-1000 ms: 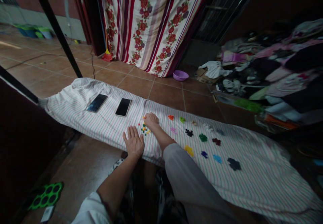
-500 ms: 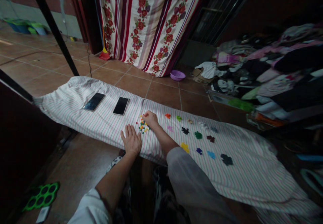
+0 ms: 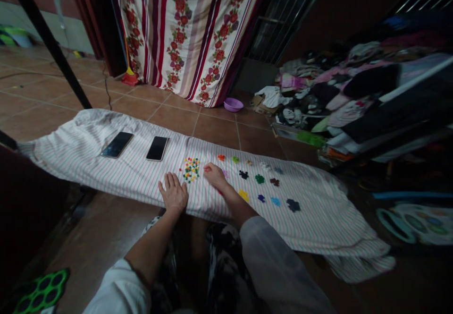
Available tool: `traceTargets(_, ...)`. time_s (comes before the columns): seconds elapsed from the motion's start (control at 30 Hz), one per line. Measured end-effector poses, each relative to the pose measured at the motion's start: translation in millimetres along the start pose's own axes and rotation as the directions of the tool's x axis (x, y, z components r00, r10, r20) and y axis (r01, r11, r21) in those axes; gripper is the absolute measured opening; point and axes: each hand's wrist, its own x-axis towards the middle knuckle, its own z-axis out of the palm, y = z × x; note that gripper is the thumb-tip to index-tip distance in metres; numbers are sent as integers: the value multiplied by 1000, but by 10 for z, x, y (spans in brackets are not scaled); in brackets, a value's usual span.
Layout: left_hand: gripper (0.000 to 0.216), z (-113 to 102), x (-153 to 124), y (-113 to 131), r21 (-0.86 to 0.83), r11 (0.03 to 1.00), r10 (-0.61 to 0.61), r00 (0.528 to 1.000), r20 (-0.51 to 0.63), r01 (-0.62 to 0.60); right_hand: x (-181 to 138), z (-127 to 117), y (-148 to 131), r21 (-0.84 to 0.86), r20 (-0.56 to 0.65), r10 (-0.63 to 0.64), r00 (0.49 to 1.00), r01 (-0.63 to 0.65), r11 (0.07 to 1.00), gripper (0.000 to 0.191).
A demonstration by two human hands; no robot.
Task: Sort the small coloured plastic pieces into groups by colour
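My left hand (image 3: 174,193) lies flat on the striped cloth (image 3: 130,174), its fingers spread, just left of a mixed cluster of tiny coloured pieces (image 3: 191,169) in yellow, green, red and white. To the right of that cluster, my right hand (image 3: 215,175) is closed in a pinch above the cloth. What sits between its fingertips is too small to make out, though a reddish spot shows there. Small piles sorted by colour lie beyond it, among them orange (image 3: 221,157), black (image 3: 244,174), green (image 3: 259,179) and yellow (image 3: 244,195). A pink pile is partly hidden by my right hand.
Two phones (image 3: 157,148) lie on the cloth to the left. Past the far edge are the tiled floor, a purple basin (image 3: 233,105), a floral curtain (image 3: 191,40) and a broom (image 3: 130,75). Heaped clothes (image 3: 339,82) fill the right side.
My right hand has moved right, off the mixed cluster towards the sorted piles, still pinched, uncovering the cluster. My left hand stays flat on the cloth. The camera view has turned to the right.
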Motion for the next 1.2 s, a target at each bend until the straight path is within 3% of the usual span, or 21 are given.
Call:
traceTargets(0.2,65,-41,-4,-5,2,1000,5,999,35,-5,-272,-394,307,-60,-1,-43,999,42,997,20)
traceTargets(0.33,66,-56,-5,-9,-1,1000,-1,999,52,1,-494,-509,443,-78,-31,-26,999,24,997,23)
traceTargets(0.47,66,-70,-9,-8,-9,1000,6,999,49,-6,-653,-502,509,-109,-32,0,999,-3,994,22)
traceTargets(0.77,66,-73,-10,-10,11,1000,19,998,60,-20,-664,-499,474,-221,54,-119,991,128,967,24)
traceTargets(1.03,66,-49,-1,-9,23,999,23,998,54,-24,-645,-502,377,-316,141,-68,988,110,943,26)
traceTargets(1.2,65,-32,-5,-9,24,999,21,999,42,-22,-634,-478,383,-321,127,-73,989,111,941,28)
